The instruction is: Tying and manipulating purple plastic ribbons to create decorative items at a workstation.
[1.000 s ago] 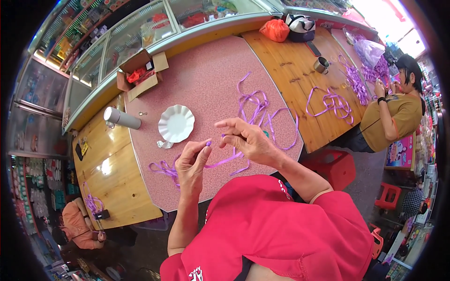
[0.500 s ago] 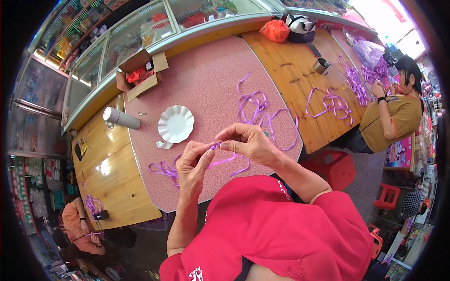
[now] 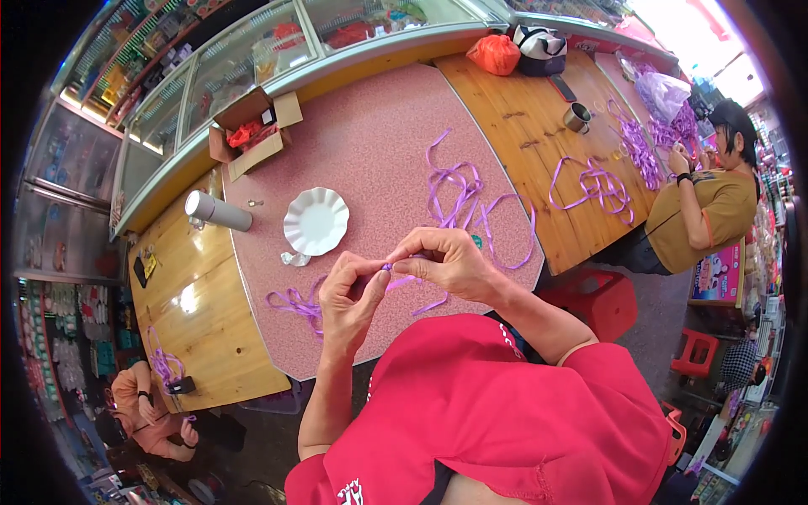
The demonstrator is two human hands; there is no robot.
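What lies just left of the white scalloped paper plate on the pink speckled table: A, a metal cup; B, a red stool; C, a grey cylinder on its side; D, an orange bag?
C: a grey cylinder lies on its side left of the white scalloped paper plate on the pink speckled table.

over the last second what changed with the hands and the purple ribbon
The left hand and right hand moved together: a second ago they were apart with ribbon strung between them, now their fingertips meet, pinching the purple ribbon at one spot. The white scalloped plate, the grey cylinder and the loose ribbon pile on the pink table stayed put.
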